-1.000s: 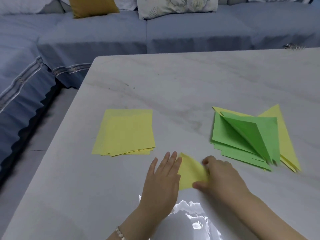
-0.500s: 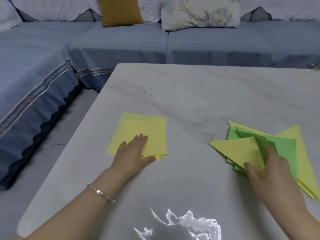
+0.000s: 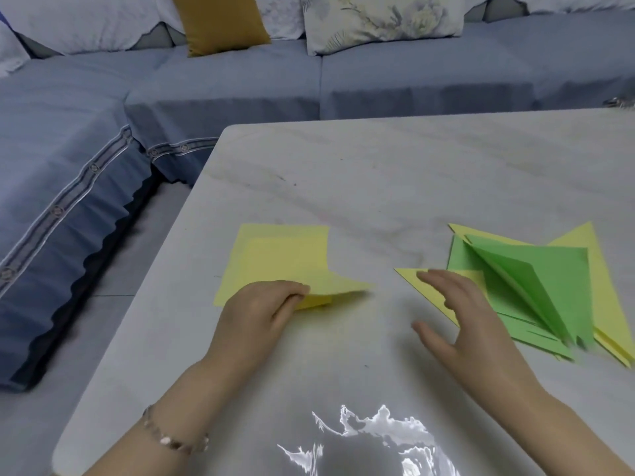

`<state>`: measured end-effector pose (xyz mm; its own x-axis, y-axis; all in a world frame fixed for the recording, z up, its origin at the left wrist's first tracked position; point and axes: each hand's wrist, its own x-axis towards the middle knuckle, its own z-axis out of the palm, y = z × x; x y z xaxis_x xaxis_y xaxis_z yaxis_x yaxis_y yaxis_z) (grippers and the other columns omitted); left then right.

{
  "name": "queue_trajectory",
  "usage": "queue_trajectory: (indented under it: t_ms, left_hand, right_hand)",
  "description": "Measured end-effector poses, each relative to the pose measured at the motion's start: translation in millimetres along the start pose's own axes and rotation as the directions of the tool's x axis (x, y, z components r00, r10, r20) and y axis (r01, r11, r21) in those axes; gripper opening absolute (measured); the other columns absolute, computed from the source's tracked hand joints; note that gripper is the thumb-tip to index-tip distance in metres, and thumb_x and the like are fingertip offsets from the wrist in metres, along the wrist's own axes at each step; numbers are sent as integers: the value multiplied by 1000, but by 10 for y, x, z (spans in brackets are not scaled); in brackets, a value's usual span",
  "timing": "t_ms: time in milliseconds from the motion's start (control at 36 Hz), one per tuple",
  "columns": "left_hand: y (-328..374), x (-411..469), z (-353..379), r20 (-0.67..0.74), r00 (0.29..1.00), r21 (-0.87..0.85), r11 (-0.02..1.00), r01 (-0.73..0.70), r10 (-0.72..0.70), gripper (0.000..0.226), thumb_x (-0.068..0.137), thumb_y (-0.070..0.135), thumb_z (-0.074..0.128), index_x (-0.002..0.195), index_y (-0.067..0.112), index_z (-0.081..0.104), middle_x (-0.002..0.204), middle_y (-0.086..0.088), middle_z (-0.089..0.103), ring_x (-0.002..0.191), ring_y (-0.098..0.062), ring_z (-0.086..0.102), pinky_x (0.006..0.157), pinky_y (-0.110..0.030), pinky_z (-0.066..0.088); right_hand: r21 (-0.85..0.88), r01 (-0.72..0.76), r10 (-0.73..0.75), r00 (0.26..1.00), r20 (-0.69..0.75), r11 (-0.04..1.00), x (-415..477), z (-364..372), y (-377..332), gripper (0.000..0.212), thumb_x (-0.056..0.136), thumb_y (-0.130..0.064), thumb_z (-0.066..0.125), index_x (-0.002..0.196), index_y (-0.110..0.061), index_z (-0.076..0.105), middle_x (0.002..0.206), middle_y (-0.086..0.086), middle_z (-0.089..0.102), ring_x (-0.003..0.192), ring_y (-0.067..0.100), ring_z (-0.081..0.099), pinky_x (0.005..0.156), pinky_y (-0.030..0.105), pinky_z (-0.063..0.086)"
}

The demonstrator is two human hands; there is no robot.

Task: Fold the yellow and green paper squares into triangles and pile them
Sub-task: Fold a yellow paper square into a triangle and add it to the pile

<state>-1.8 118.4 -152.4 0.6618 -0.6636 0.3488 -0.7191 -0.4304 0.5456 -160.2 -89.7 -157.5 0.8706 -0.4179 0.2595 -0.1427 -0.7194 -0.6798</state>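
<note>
Grey-white marble fills my view: the counter (image 3: 412, 173) runs from six o'clock up past the centre, with a bright patch of glare (image 3: 371, 438) on it near the bottom edge. A blue-grey sofa (image 3: 223, 87) wraps round it from nine to two o'clock. A mustard cushion (image 3: 220, 22) stands at eleven and a floral cushion (image 3: 381, 18) at twelve. A strip of floor (image 3: 130, 255) shows between sofa and counter. Nothing lies between the two paper groups except bare marble and the hands themselves.

The stack of yellow squares (image 3: 275, 259) sits flat at about nine o'clock from the counter's middle, its edges slightly fanned. The person's left hand (image 3: 261, 310), with a bracelet (image 3: 171, 438) at the wrist, covers the stack's near corner. Its grip is pinched on the top sheet (image 3: 343, 286), whose near right corner is lifted and curls out toward three o'clock.

The pile of folded triangles (image 3: 549, 269) lies at three o'clock, well apart from the stack. It has green triangles on top, one gaping open along its fold, and yellow ones (image 3: 580, 242) poking out beneath and behind. A single yellow triangle (image 3: 409, 274) points toward nine o'clock at the pile's left edge. The right hand (image 3: 457, 321) is over it with fingers spread and grip released. I cannot tell whether it touches the paper.
</note>
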Motion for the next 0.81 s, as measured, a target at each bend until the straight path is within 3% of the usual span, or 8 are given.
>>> queue_trajectory:
  t_ms: [139,278,361,472,528,667,722,806]
  left_hand:
    - [276,-169,50,-56,996,-377,923,-79,63,23,80,9,52,85,28,64,111,29,61,107,6,57,99,-14,37]
    - [426,-212,82,110,945,-584,750,311,-307,41,69,2,51,62,38,71,128,28,50,121,10,44,95,-6,35]
    - [450,-145,85,294,837,-561,626,542,-461,51,85,-8,52,60,31,73,97,33,63,110,13,50,85,-6,42]
    - [523,17,74,603,623,-606,221,764,-499,26,89,1,47,83,7,72,89,-9,72,76,-19,69,64,-25,55]
    - [536,71,119,591,617,-554,294,779,-520,18,89,10,53,89,12,71,85,-5,70,69,-16,65,59,-22,50]
    - [614,126,266,420,801,-454,666,592,-427,34,82,-1,63,93,32,65,89,18,67,90,-4,63,81,-19,49]
    - [693,121,275,430,832,-472,699,537,-350,43,83,-2,61,104,35,60,68,18,65,69,0,60,68,-17,48]
    - [759,93,347,465,836,-458,730,508,-291,55,81,12,67,109,55,48,79,-2,71,71,-18,64,70,-32,51]
  right_hand:
    - [153,96,-104,994,46,983,-15,40,76,56,74,-39,65,124,-51,42,138,-26,30,122,-11,33,98,4,25]
    - [182,303,-304,952,-25,935,-162,48,166,16,89,-40,53,99,-36,64,121,-19,52,108,4,52,90,16,38]
    - [135,398,-396,917,-38,907,-224,32,225,22,97,-30,42,100,-27,64,114,-14,57,105,10,53,89,21,41]
    - [25,493,-493,868,63,870,-265,-18,270,31,100,-21,31,100,-28,61,114,-14,58,109,11,50,90,22,41]
    - [-13,516,-509,850,137,857,-282,-32,259,33,101,-25,27,101,-30,60,114,-17,58,110,10,50,89,23,41]
    - [132,398,-419,882,217,908,-335,-93,134,25,98,-37,37,101,-31,61,109,-20,61,109,6,53,90,27,41]
    - [211,285,-327,924,198,935,-339,-121,55,22,94,-46,42,92,-34,61,106,-22,60,105,5,54,90,22,40]
    - [336,-15,-44,985,168,942,-300,-141,-50,33,74,-64,56,77,-32,66,111,-24,54,103,2,54,84,8,36]
